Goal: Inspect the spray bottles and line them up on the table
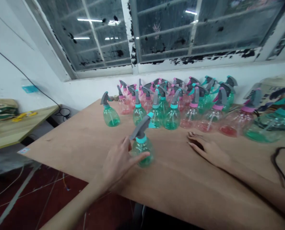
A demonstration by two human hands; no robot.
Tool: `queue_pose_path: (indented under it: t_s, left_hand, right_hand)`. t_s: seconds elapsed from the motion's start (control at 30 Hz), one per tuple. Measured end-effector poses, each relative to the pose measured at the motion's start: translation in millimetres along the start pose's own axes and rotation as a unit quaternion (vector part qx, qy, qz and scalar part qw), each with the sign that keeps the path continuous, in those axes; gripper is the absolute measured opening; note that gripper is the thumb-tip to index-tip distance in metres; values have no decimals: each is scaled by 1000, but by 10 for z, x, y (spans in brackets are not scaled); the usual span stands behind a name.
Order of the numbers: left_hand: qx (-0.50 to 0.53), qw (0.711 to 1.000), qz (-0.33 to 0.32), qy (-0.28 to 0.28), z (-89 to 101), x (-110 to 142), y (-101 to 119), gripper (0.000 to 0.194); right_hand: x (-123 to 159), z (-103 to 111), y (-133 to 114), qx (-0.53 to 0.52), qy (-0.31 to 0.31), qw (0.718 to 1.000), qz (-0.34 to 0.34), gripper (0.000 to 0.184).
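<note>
My left hand (119, 156) is wrapped round the body of a green spray bottle (144, 150) with a turquoise collar and a grey trigger head. The bottle is near the middle of the wooden table, its head leaning a little. My right hand (206, 148) rests on the tabletop with fingers curved and apart, holding nothing. Just behind that hand stand pink spray bottles (208, 121) with pink collars. Another green spray bottle (111, 114) is alone at the left of the group, and more green bottles (171, 118) stand behind the held one.
Several pink and green spray bottles line the back of the wooden table (80, 137) below a barred window (161, 35). A dark cable (278, 163) lies at the right. On the left, a second table (29, 123) holds yellow items, with a gap between the tables.
</note>
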State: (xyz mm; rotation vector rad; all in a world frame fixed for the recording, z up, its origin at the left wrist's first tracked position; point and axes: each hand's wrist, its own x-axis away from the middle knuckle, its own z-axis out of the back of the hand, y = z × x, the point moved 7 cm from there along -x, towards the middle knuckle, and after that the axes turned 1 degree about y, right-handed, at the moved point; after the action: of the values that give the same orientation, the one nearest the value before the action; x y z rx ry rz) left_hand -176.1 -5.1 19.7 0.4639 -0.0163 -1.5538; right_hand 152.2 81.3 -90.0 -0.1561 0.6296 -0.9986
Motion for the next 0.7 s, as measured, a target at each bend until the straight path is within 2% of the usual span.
queue_pose_path:
  t_s: [0.13,0.27,0.4,0.47,0.57,0.7]
  left_hand:
    - [50,993,-110,12,-186,233,654,60]
    - [133,979,-138,-65,-445,221,1165,59]
    - [193,967,-103,-128,-663,167,1378,62]
    - [207,964,-94,-137,-692,156,1415,65]
    - [231,954,-112,-156,-653,129,1480,75]
    - [360,896,-176,-192,-529,10,1688,87]
  right_hand:
    - [-25,33,-53,6,-2,1000,9,40]
    - [-59,74,-118,17,-8,1000,12,33]
    - [-84,87,-101,31,-9,999,-6,31]
    - [-90,82,-95,29,-10,1000,-5,31]
    - [-96,85,-94,21,-10,1000,-8,32]
    - [-103,114,-119,14,-15,1000,-22,31]
